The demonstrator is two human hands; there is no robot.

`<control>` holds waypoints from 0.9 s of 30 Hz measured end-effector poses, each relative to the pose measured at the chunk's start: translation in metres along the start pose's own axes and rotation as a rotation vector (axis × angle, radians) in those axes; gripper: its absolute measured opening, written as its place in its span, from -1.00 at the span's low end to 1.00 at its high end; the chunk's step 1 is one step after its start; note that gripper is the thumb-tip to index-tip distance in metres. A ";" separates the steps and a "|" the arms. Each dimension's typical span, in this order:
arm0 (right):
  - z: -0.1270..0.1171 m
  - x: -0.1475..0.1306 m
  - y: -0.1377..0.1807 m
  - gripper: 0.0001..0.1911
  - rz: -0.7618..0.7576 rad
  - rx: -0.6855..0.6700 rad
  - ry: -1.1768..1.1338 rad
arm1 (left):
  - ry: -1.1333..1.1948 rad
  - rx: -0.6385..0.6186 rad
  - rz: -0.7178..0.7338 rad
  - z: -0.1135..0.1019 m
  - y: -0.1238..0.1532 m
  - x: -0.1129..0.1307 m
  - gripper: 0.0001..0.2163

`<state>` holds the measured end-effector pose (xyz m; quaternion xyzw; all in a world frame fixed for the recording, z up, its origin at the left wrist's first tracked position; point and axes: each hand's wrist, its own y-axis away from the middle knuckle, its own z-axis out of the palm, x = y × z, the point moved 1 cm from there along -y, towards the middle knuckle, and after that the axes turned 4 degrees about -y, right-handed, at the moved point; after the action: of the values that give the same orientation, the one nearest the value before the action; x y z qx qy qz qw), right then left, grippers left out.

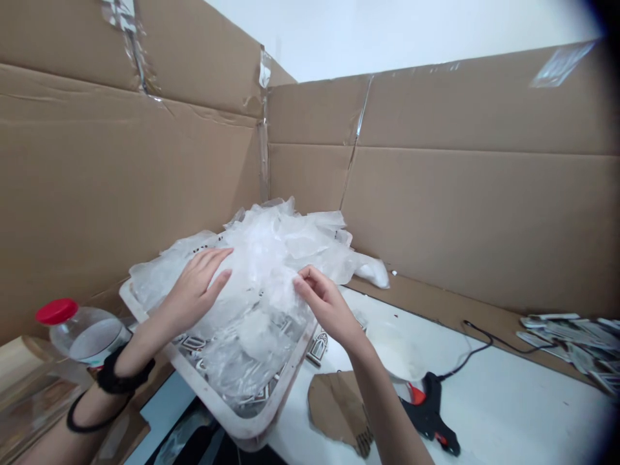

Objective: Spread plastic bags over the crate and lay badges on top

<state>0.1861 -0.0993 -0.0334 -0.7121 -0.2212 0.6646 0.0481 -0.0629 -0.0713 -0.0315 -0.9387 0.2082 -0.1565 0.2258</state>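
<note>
A heap of clear plastic bags [264, 252] fills a white plastic tray [252, 423] and spills out past its far side. My left hand [196, 287] rests over the left part of the heap, thumb and fingers stretched apart, with nothing held. At the right of the pile, the thumb and curled fingers of my right hand [322, 294] close on the edge of a plastic bag [285, 290]. Small grey-and-white patterned pieces [194, 342] show beneath the bags in the tray. A similar arch-shaped piece [317, 349] lies on the table just outside the tray's right rim.
A black glue gun [433, 413] with a cord lies at the right, near a torn cardboard piece [334, 407]. Several flat pieces [576, 345] are piled farther right. On the left stands a clear red-lidded jar [84, 336]. Tall cardboard walls [436, 194] enclose the table [489, 400].
</note>
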 end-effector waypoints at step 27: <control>0.028 -0.010 0.016 -0.89 -0.107 0.122 0.255 | 0.672 0.359 -0.248 -0.008 0.002 0.084 -0.69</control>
<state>0.1633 -0.1237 -0.0333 -0.7736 -0.2101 0.5775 0.1544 0.0062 -0.1144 -0.0084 -0.7990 0.1247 -0.5147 0.2847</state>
